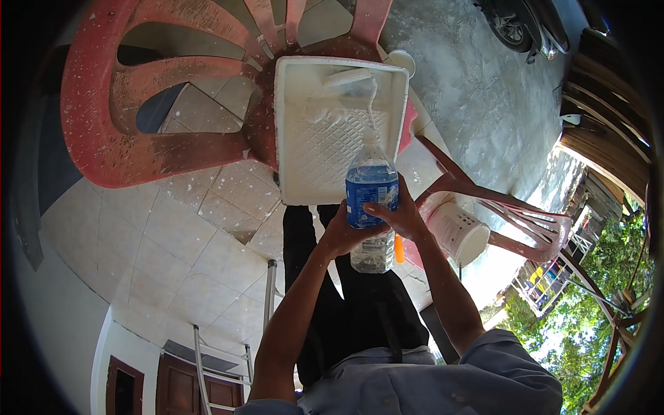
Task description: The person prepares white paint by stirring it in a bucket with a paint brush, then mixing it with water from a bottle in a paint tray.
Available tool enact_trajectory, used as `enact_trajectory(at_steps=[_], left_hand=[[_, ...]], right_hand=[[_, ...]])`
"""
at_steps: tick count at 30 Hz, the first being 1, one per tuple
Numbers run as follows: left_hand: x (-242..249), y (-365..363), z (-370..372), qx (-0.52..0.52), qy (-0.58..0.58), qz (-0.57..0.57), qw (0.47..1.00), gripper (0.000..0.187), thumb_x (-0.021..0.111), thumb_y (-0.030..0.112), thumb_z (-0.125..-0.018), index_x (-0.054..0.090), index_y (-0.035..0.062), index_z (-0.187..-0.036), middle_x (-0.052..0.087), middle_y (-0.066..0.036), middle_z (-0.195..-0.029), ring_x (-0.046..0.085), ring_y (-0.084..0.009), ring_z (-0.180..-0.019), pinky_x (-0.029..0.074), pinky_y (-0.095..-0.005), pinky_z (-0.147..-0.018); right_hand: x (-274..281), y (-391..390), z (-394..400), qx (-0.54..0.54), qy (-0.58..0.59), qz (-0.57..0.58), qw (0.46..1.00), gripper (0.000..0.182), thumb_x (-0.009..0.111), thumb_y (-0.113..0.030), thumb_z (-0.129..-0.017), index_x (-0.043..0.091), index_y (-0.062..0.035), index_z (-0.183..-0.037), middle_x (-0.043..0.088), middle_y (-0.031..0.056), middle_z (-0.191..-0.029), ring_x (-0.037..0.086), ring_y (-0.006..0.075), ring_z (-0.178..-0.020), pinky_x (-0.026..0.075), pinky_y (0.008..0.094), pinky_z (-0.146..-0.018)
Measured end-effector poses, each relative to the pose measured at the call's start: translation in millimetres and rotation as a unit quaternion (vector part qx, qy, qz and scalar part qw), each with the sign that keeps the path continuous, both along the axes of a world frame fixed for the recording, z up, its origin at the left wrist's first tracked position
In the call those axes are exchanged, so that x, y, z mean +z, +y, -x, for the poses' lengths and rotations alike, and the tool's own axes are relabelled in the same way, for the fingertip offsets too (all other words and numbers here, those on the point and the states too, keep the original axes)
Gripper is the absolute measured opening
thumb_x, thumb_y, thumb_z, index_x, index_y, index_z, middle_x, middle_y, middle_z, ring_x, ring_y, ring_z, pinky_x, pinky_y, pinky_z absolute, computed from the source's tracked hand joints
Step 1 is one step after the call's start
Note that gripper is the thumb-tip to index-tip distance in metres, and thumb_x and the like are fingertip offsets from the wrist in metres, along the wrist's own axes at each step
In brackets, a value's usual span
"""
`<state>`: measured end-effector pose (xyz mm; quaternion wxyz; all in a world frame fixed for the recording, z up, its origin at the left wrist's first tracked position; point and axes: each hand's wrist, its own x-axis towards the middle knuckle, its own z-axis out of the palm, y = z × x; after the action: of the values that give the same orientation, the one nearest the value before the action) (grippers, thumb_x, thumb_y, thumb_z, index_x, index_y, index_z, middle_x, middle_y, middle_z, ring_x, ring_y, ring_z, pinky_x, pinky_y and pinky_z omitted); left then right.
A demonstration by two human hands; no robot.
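A clear plastic bottle with a blue label is held in front of me, its neck toward the paint tray. My left hand is closed round its left side. My right hand is closed on its right side, thumb across the label. Behind the bottle, the white paint tray rests on a red plastic chair, whitish paint pooled at its far end. A paint roller lies in that paint, its frame running back behind the bottle. An orange handle shows beside the bottle's base.
The paint-spattered red chair carries the tray. A second red chair stands at right, with a white bucket by it. Metal ladder rails rise at lower left from the tiled floor. A motorcycle is far right.
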<state>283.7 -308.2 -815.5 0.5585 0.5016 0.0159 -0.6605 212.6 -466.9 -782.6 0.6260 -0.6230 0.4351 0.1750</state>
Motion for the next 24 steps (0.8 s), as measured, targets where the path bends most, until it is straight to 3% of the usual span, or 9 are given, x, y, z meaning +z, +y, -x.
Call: enact_trajectory(at_steps=[12, 15, 24], left_hand=[[0, 14, -4, 0.01, -0.023, -0.02, 0.999, 0.097, 0.089, 0.036, -0.068, 0.031, 0.0018, -0.138, 0.055, -0.015, -0.129, 0.058, -0.0275, -0.118, 0.047, -0.042, -0.103], [1, 18, -7, 0.023, -0.03, 0.003, 0.999, 0.084, 0.085, 0.03, -0.075, 0.035, 0.0057, -0.137, 0.056, -0.012, -0.128, 0.057, -0.0237, -0.117, 0.049, -0.0394, -0.1], [9, 24, -18, 0.063, -0.024, 0.018, 0.998, 0.075, 0.084, 0.026, -0.076, 0.041, 0.0051, -0.133, 0.058, -0.011, -0.125, 0.059, -0.0221, -0.114, 0.049, -0.0384, -0.098]], right_hand=[[3, 10, -17, 0.023, -0.007, 0.002, 1.0, 0.103, 0.086, -0.039, -0.071, 0.025, -0.0055, -0.147, 0.056, 0.02, -0.129, 0.056, 0.0308, -0.121, 0.046, 0.0427, -0.102], [-1, 13, -20, 0.035, -0.011, 0.004, 0.999, 0.103, 0.085, -0.039, -0.071, 0.024, -0.0058, -0.147, 0.056, 0.0202, -0.129, 0.056, 0.0308, -0.121, 0.046, 0.0427, -0.103], [-3, 18, -32, 0.081, -0.016, 0.022, 0.996, 0.106, 0.085, -0.041, -0.07, 0.023, -0.0021, -0.147, 0.055, 0.0216, -0.13, 0.057, 0.0311, -0.12, 0.046, 0.0421, -0.102]])
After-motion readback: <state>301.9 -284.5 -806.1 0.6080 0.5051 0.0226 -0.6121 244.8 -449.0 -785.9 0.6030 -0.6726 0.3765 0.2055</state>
